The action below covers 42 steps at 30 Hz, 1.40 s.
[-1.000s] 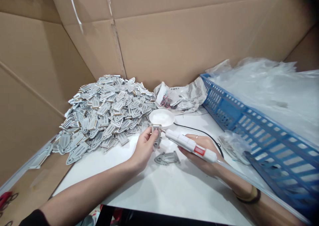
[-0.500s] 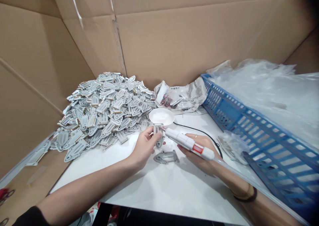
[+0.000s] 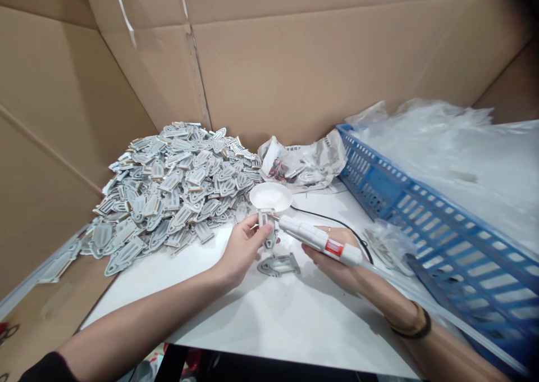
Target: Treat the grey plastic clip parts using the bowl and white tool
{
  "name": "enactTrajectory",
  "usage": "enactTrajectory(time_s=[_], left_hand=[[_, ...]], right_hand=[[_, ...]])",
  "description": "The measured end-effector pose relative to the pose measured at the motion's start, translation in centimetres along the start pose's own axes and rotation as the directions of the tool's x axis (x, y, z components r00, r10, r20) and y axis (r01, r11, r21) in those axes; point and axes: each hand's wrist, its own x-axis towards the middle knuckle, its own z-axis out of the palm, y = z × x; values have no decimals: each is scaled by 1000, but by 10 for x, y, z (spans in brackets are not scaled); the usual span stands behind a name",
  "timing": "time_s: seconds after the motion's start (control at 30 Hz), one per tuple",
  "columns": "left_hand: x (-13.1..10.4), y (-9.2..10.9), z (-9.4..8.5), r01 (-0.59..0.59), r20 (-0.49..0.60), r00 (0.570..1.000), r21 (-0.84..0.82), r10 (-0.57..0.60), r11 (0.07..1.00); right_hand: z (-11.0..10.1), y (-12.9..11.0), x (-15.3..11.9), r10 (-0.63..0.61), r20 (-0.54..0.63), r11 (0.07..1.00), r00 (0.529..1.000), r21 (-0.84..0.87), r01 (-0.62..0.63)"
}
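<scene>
My left hand (image 3: 241, 250) is closed, pinching a small grey slotted plastic piece (image 3: 268, 237) between thumb and fingers. In my right hand (image 3: 343, 269) is a white pen-shaped glue gun (image 3: 309, 233) with a red label, a long clear glue stick running out of its back end. The gun's nozzle points left and meets or nearly meets the upper right of the piece; I cannot tell whether they touch. Just below my hands, a second grey plastic piece (image 3: 278, 265) lies flat on the white table (image 3: 261, 320). A white dish (image 3: 270, 195) sits right behind the held piece.
A large heap of similar grey pieces (image 3: 177, 185) covers the back left. Behind the dish lies a crumpled printed bag (image 3: 324, 160). On the right stands a blue plastic basket (image 3: 391, 185) with clear plastic bags (image 3: 455, 146). A black cord (image 3: 328, 218) curves behind my right hand. Cardboard walls (image 3: 295, 73) surround the table.
The whole view has shifted slightly, with things appearing a little farther left. Both hands keep nearly the same pose, and the nozzle stays at the piece's upper right.
</scene>
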Motion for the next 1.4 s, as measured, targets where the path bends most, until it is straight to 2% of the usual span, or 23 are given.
enactTrajectory(time_s=[0.23, 0.47, 0.67, 0.93, 1.1, 1.17, 1.3, 1.4], left_hand=[[0, -2, -1, 35, -14, 999, -6, -35, 999], [-2, 11, 7, 167, -41, 983, -230, -181, 959], [-1, 14, 7, 121, -42, 990, -260, -137, 958], [5, 5, -2, 67, -13, 998, -29, -67, 997], [7, 11, -6, 45, 130, 989, 162, -66, 986], [9, 14, -9, 29, 155, 986, 205, -62, 978], [14, 17, -14, 64, 160, 982, 233, -103, 970], [16, 16, -16, 7, 112, 993, 306, -43, 952]], right_hand=[[-4, -6, 1, -7, 9, 1000, 1000, 1, 7], [-3, -5, 4, -40, -9, 998, 999, -49, 40], [-5, -5, 4, 60, 2, 998, 998, -21, -60], [-6, 1, 1, 115, -4, 989, 993, 91, -114], [-12, -4, -2, 259, 42, 912, 965, 318, -259], [-16, -10, 0, 290, 52, 885, 955, 366, -289], [-21, -18, 2, 342, 59, 853, 938, 398, -337], [-20, -16, 2, 360, 48, 844, 932, 409, -347]])
